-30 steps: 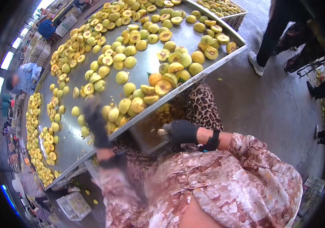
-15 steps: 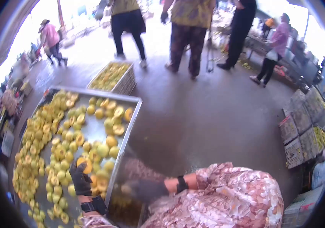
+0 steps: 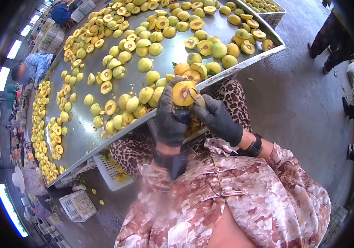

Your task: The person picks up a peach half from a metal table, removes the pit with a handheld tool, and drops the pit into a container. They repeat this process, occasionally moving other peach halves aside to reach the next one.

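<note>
1. Yellow-green fruit (image 3: 106, 87), many pieces cut open, spreads in loose rows and clusters across a rimmed metal table (image 3: 80, 142).
2. Pale crates (image 3: 77, 206) rest on the grey floor (image 3: 284, 109) near two yellow scraps (image 3: 101, 202).

Table (image 3: 80, 138): bare sheet metal, smooth, semi-gloss, glare patches; near rim (image 3: 243, 66) looks scuffed. Gloves on left hand (image 3: 172, 118) and right hand (image 3: 222, 124): matt, fabric look. Held fruit half (image 3: 182, 93): smooth, faintly glossy cut face. Tool handle (image 3: 200, 100): dull, wood-like. Near-left basket (image 3: 111, 177): plastic. Shirt (image 3: 251, 186), trousers (image 3: 230, 97): cloth. Right floor (image 3: 280, 132): smooth, damp sheen.
</note>
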Demonstrator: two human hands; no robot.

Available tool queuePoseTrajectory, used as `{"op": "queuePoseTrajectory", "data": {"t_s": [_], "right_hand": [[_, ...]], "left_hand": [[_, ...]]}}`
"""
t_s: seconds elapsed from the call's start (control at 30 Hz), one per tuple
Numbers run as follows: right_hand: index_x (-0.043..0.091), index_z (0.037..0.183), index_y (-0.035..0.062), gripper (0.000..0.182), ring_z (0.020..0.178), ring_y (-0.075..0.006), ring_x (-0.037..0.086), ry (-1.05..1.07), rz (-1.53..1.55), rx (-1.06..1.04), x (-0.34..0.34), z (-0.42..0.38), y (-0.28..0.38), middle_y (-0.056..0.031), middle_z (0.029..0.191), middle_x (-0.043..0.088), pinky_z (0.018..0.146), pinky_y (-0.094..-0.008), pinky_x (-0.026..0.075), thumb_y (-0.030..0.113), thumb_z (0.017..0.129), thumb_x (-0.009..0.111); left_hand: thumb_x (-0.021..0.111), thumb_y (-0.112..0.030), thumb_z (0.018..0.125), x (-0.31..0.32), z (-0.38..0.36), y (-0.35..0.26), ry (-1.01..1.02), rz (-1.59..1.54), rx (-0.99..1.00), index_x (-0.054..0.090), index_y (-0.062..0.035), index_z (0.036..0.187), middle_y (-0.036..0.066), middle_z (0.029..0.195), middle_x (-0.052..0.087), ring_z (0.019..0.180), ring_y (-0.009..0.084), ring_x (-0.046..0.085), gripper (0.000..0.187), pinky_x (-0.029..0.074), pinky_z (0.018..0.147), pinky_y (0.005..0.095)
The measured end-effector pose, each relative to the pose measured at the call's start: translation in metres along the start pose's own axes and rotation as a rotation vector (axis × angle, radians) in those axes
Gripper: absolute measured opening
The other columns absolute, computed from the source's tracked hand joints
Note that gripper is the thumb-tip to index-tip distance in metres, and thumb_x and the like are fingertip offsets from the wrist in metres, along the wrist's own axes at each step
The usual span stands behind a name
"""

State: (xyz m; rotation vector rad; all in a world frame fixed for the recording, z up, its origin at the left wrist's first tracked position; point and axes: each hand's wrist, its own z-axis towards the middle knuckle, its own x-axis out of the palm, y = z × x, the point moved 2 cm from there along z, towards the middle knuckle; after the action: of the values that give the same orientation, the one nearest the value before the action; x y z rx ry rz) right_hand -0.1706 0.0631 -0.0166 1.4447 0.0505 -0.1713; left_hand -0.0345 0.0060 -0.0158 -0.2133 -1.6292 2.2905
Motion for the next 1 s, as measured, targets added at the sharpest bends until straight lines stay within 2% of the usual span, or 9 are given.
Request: {"op": "queuePoseTrajectory", "data": {"t_s": [0.1,0.23,0.57,0.6,0.77,0.87,0.9,0.97,1.0], "right_hand": [[0.057,0.1,-0.0037,0.021,0.073,-0.0415,0.065,0.02,-0.048,-0.01,-0.001,0.005,-0.008,-0.0246,0.08,0.065,0.064,-0.0434,0.049,0.016,0.095,0.062],[0.057,0.104,-0.0039,0.022,0.076,-0.0427,0.066,0.039,0.006,-0.063,0.01,0.013,0.0,-0.0249,0.082,0.066,0.066,-0.0434,0.051,0.015,0.095,0.061],[0.059,0.114,-0.0021,0.027,0.087,-0.0365,0.068,0.216,0.015,-0.164,0.011,0.011,-0.017,-0.0237,0.097,0.068,0.076,-0.042,0.052,0.017,0.094,0.061],[0.059,0.115,-0.0018,0.029,0.088,-0.0282,0.069,0.245,0.066,-0.159,0.013,0.009,-0.022,-0.0183,0.099,0.069,0.077,-0.0398,0.052,0.018,0.094,0.062],[0.054,0.129,0.0002,0.037,0.094,-0.0132,0.057,0.552,0.677,0.223,0.017,-0.007,-0.025,-0.0014,0.1,0.062,0.085,-0.0323,0.049,0.022,0.099,0.06],[0.046,0.14,0.0027,0.047,0.094,-0.0109,0.056,0.749,0.405,-0.099,0.041,0.007,-0.035,-0.0004,0.104,0.061,0.085,-0.0307,0.048,0.023,0.1,0.06],[0.052,0.131,0.0052,0.039,0.087,-0.0181,0.061,0.791,0.27,-0.147,0.043,0.005,-0.023,-0.0061,0.097,0.065,0.079,-0.0342,0.05,0.024,0.098,0.062],[0.062,0.112,0.009,0.025,0.074,-0.0327,0.067,0.915,-0.085,-0.23,0.046,0.004,-0.001,-0.0166,0.084,0.069,0.068,-0.041,0.052,0.027,0.095,0.066],[0.064,0.096,0.0083,0.023,0.069,-0.0422,0.063,0.718,-0.029,-0.362,0.052,-0.001,-0.007,-0.0204,0.076,0.066,0.06,-0.0471,0.049,0.031,0.093,0.065]], "left_hand": [[0.038,-0.032,0.109,0.004,0.001,-0.004,0.017,0.159,0.131,0.051,0.005,0.131,0.017,0.127,0.059,0.117,0.0244,0.06,0.045,0.049,0.103,0.0372],[0.048,-0.033,0.107,0.004,0.008,-0.007,-0.218,-0.752,-0.296,0.058,0.001,0.124,0.013,0.119,0.063,0.11,0.0222,0.062,0.04,0.051,0.098,0.0349],[0.045,-0.039,0.107,0.005,0.009,-0.019,-0.243,-0.39,-0.32,0.064,-0.002,0.105,0.011,0.099,0.068,0.091,0.0206,0.067,0.042,0.055,0.083,0.0322],[0.046,-0.04,0.106,0.007,0.01,-0.021,-0.257,-0.373,-0.301,0.063,-0.0018,0.098,0.012,0.095,0.067,0.088,0.0219,0.068,0.043,0.056,0.081,0.0341],[0.045,-0.042,0.106,0.002,0.006,-0.026,-0.068,-0.635,-0.336,0.057,-0.0038,0.088,0.01,0.087,0.061,0.086,0.023,0.064,0.044,0.055,0.081,0.0369],[0.053,-0.043,0.103,-0.02,-0.009,-0.024,-0.026,-0.77,-0.255,0.057,-0.0043,0.089,0.008,0.087,0.057,0.085,0.0212,0.06,0.041,0.054,0.08,0.0377],[0.059,-0.033,0.097,-0.03,-0.018,-0.027,-0.055,-0.581,-0.189,0.059,-0.0045,0.093,0.007,0.091,0.059,0.088,0.0208,0.06,0.028,0.053,0.082,0.036],[0.071,-0.013,0.085,-0.073,-0.054,-0.046,-0.217,0.468,0.027,0.062,-0.0049,0.103,0.007,0.1,0.063,0.095,0.0199,0.062,0.022,0.052,0.086,0.0324],[0.077,-0.003,0.079,-0.111,-0.074,-0.059,-0.325,0.774,0.03,0.064,-0.0051,0.108,0.007,0.105,0.065,0.098,0.0194,0.062,0.031,0.052,0.087,0.0306]]}}
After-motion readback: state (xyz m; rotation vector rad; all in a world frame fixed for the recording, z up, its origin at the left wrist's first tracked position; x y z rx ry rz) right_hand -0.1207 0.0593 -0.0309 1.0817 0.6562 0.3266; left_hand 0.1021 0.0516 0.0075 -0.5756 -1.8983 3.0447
